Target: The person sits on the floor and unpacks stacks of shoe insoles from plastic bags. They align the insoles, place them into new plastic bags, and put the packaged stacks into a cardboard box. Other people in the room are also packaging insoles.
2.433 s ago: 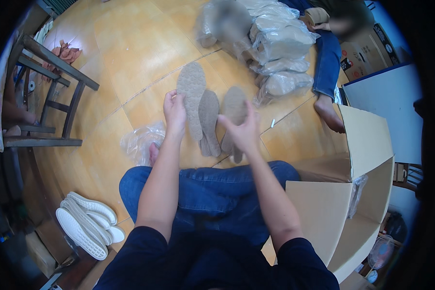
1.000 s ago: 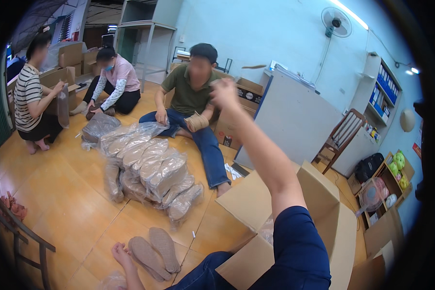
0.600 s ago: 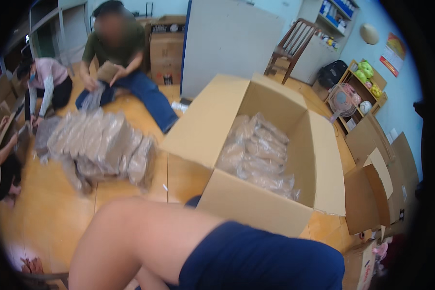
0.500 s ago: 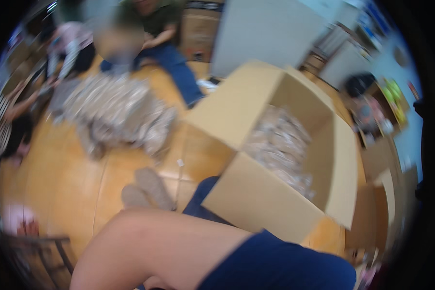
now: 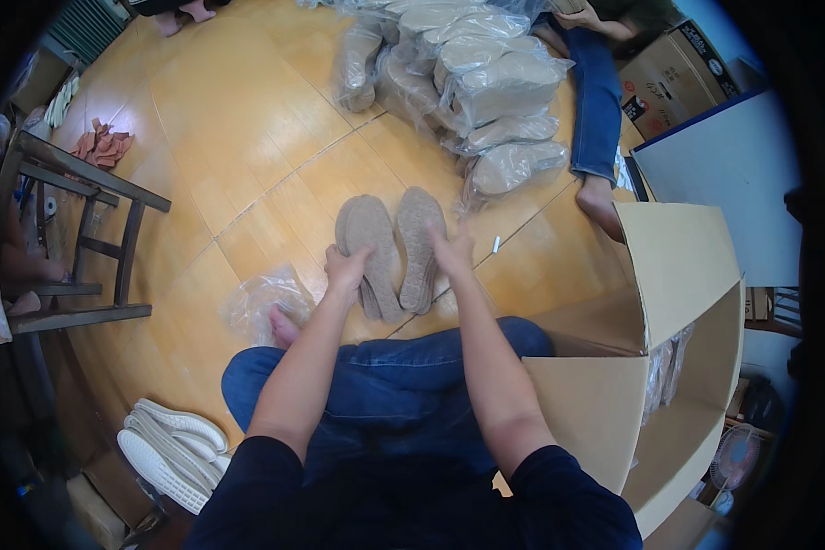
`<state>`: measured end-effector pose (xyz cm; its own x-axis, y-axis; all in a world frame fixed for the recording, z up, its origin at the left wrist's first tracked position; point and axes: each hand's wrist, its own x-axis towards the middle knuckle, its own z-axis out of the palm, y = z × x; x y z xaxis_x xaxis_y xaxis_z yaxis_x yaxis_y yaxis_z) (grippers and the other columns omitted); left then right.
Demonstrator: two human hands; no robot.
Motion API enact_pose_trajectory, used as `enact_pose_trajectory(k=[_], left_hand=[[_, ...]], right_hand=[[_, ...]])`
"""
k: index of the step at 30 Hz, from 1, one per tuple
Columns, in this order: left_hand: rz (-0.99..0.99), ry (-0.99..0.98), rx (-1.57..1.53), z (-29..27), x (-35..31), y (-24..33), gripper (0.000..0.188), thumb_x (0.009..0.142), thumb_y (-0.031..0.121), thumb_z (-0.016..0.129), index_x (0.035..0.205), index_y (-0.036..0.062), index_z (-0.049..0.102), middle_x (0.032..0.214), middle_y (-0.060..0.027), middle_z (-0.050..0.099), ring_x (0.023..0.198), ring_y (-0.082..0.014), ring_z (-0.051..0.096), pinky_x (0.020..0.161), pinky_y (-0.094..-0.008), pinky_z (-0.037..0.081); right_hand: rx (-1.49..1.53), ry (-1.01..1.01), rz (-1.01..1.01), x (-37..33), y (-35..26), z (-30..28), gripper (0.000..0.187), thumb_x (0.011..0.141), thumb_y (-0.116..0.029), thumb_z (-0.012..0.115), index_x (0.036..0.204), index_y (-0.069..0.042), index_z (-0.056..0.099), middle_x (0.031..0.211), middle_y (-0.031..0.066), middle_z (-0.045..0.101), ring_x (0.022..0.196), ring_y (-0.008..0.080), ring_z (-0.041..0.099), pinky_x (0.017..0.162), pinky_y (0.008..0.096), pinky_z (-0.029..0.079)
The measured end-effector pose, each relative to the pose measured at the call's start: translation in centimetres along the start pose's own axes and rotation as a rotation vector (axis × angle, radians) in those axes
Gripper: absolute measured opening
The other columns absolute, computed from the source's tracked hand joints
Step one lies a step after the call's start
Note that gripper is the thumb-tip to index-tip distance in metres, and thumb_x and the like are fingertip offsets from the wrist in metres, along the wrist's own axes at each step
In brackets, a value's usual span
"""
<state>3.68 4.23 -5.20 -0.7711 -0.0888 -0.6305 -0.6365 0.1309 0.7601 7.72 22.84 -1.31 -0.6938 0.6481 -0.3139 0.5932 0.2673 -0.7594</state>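
Observation:
Two small stacks of brown, fuzzy-looking insoles are side by side in front of me, the left stack [image 5: 367, 229] and the right stack [image 5: 420, 238]. My left hand [image 5: 346, 268] grips the outer edge of the left stack, thumb on top and the other fingers mostly hidden. At the outer edge of the right stack, my right hand [image 5: 453, 253] holds on with the thumb over it; its other fingers are slightly blurred. A crumpled clear plastic bag [image 5: 270, 298] lies on the floor beside my bare foot.
Bagged brown insoles [image 5: 486, 92] are heaped ahead, beside another person's jeans-clad leg [image 5: 598, 110]. A large open carton [image 5: 596, 403] with plastic-wrapped contents stands at my right. White shoe soles [image 5: 170, 454] lie at lower left, below a dark wooden stool [image 5: 110, 238].
The view has swung rightward and down, so the bagged heap and carton sit farther right. Both my hands now show, on the insoles that lay untouched on the floor.

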Motion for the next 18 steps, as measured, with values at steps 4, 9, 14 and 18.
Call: enact_pose_trajectory(k=[4, 9, 14, 18], left_hand=[[-0.028, -0.068, -0.09, -0.1, -0.8, 0.7, 0.101, 0.072, 0.018, 0.08, 0.143, -0.0083, 0.014, 0.129, -0.0279, 0.048, 0.115, -0.03, 0.055, 0.094, -0.0371, 0.048], [-0.013, -0.24, -0.208, -0.4, 0.4, -0.1, 0.082, 0.074, 0.024, 0.079, 0.134, -0.0077, 0.033, 0.118, -0.0214, 0.057, 0.107, -0.0274, 0.059, 0.09, -0.0343, 0.048], [0.08, -0.134, -0.098, 0.5, -0.8, 0.2, 0.06, 0.074, 0.027, 0.077, 0.114, -0.0048, 0.047, 0.106, -0.0179, 0.063, 0.098, -0.026, 0.063, 0.084, -0.0339, 0.051], [0.224, 0.013, 0.366, 0.0, -1.9, 2.1, 0.058, 0.075, 0.022, 0.074, 0.118, -0.0045, 0.046, 0.114, -0.019, 0.061, 0.103, -0.0267, 0.061, 0.086, -0.0349, 0.05]], right_hand=[[-0.115, -0.058, -0.027, 1.2, 3.6, 3.5, 0.1, 0.074, -0.052, 0.07, 0.143, 0.006, 0.027, 0.137, 0.0327, 0.038, 0.126, 0.041, 0.042, 0.106, 0.0432, 0.035], [0.421, -0.262, 0.117, 1.8, 3.4, 4.5, 0.093, 0.07, -0.039, 0.073, 0.14, 0.006, 0.031, 0.132, 0.029, 0.044, 0.118, 0.0365, 0.05, 0.099, 0.0417, 0.042], [0.42, -0.348, 0.201, 0.4, 1.8, 4.3, 0.078, 0.072, -0.036, 0.072, 0.129, 0.007, 0.041, 0.113, 0.0221, 0.061, 0.104, 0.0301, 0.061, 0.09, 0.0363, 0.048], [0.323, -0.364, 0.147, -0.9, 0.2, 2.8, 0.068, 0.078, -0.032, 0.068, 0.129, 0.005, 0.043, 0.117, 0.0172, 0.059, 0.101, 0.0242, 0.061, 0.089, 0.0345, 0.048]])
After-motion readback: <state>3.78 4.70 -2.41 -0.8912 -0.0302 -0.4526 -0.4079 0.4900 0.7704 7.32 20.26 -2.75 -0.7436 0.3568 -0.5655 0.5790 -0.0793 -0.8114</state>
